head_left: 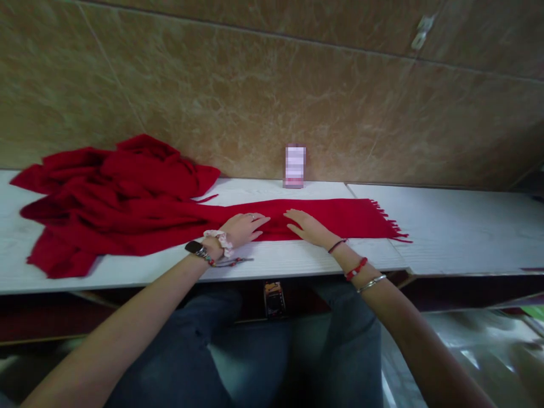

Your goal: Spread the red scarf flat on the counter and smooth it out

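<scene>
Red scarf [170, 215] lies beneath the fingers of the left hand [241, 229] and right hand [312, 228], both extended, slightly parted, gripping nothing. Fabric between and right of them is flat to the fringe; the large heap leftward remains unspread.

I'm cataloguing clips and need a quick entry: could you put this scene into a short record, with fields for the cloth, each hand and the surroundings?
cloth: red fringed cloth, heaped at picture left, spread flat toward the right
left hand: left hand, open, palm down on the flat stretch
right hand: right hand, open, palm down, nearer the fringed end
surface: white tabletop
backdrop: brown tiled wall
other item: pixelated object by the wall, identity unclear
left wrist: dark-faced watch, pale scrunchie
</scene>
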`<state>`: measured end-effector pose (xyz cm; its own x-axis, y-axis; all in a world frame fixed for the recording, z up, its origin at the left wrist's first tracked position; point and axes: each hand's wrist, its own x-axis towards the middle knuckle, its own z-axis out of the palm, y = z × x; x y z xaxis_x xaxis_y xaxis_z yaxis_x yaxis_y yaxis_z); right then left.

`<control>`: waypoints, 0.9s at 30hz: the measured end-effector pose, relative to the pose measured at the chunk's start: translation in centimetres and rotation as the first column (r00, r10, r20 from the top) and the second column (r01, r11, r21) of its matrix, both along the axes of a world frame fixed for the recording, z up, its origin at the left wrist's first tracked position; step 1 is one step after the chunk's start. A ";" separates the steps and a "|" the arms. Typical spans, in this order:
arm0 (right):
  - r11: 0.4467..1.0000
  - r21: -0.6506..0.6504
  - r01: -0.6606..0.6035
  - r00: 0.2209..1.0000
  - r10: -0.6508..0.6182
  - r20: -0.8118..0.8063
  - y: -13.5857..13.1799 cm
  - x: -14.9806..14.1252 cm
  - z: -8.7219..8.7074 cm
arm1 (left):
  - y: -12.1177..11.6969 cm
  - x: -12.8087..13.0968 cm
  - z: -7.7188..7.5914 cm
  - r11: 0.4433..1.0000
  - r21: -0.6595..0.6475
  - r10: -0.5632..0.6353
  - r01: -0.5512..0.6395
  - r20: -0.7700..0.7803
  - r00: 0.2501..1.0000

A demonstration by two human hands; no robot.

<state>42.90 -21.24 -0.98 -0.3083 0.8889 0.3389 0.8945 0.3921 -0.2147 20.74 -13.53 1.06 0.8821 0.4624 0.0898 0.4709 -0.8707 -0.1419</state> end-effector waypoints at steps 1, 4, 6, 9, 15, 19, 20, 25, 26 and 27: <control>1.000 -0.003 -0.002 1.000 0.002 -0.014 0.1 -0.2 -0.3 | 0.1 -0.7 -0.2 1.000 0.006 0.014 -0.014 0.008 1.000; 1.000 -0.008 0.000 0.999 0.000 -0.041 -0.2 0.1 -1.0 | 0.2 -2.3 -0.8 0.999 0.015 0.049 -0.050 0.077 0.996; 1.000 -0.008 0.005 0.999 -0.005 -0.050 -0.6 0.3 -0.9 | 0.3 -2.8 -1.1 0.998 0.007 0.061 -0.062 0.134 0.989; 1.000 0.009 0.010 0.998 -0.009 -0.064 -1.3 0.4 -0.3 | 0.5 -3.1 -1.3 0.998 -0.009 0.063 -0.063 0.208 0.976; 0.997 0.068 -0.048 0.994 0.054 -0.092 -1.8 0.3 0.2 | 1.0 -2.9 -1.8 0.993 0.016 0.104 -0.113 0.289 0.952; 0.989 0.124 -0.080 0.992 0.092 -0.086 -1.5 0.4 -0.1 | 1.5 -2.8 -2.3 0.992 0.034 0.103 -0.120 0.313 0.944; 0.987 0.136 -0.088 0.992 0.100 -0.078 -1.5 0.4 -0.1 | 1.7 -2.8 -2.4 0.992 0.032 0.104 -0.120 0.318 0.942; 0.983 0.183 -0.032 0.999 0.027 0.027 -1.4 0.0 0.1 | 2.5 -2.7 -2.9 0.996 -0.020 0.090 -0.089 0.365 0.927; 0.981 0.195 -0.014 0.998 0.003 0.060 -1.5 -0.1 0.2 | 2.5 -2.7 -2.9 0.997 -0.023 0.082 -0.080 0.372 0.924; 0.979 0.206 -0.004 0.995 -0.016 0.094 -1.5 -0.2 0.3 | 2.6 -2.7 -3.0 0.997 -0.020 0.078 -0.076 0.378 0.922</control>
